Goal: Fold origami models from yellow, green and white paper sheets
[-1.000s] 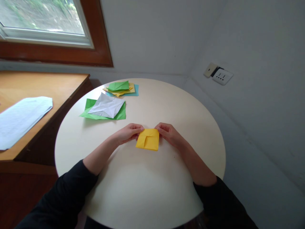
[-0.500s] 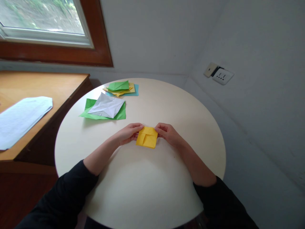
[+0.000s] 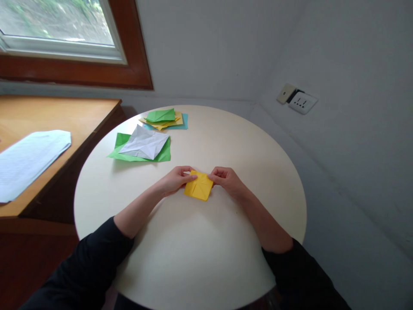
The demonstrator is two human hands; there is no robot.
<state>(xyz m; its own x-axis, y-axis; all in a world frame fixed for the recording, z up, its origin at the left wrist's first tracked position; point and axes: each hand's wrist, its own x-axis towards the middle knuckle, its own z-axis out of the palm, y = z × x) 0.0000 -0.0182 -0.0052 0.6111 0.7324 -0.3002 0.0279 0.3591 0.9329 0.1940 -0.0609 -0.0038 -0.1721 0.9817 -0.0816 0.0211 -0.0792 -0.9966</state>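
A small folded square of yellow paper (image 3: 199, 187) is held between my two hands over the middle of the round white table (image 3: 206, 254). My left hand (image 3: 177, 180) pinches its upper left side, thumb on top and the other fingers partly hidden beneath. On the opposite side, my right hand (image 3: 223, 175) grips the upper right corner between thumb and curled fingers. Crease lines run across the paper's face.
A crumpled white sheet (image 3: 145, 142) lies on a green sheet (image 3: 163, 154) at the table's left. Behind them sits a stack of folded papers, a green one (image 3: 161, 115) on top. A wooden desk (image 3: 93, 112) with printed pages (image 3: 35, 159) adjoins at left.
The yellow paper's face looks different: the flap edges seen before have given way to diagonal creases. My left thumb has slid further onto the paper. The sheets at the back stay put.
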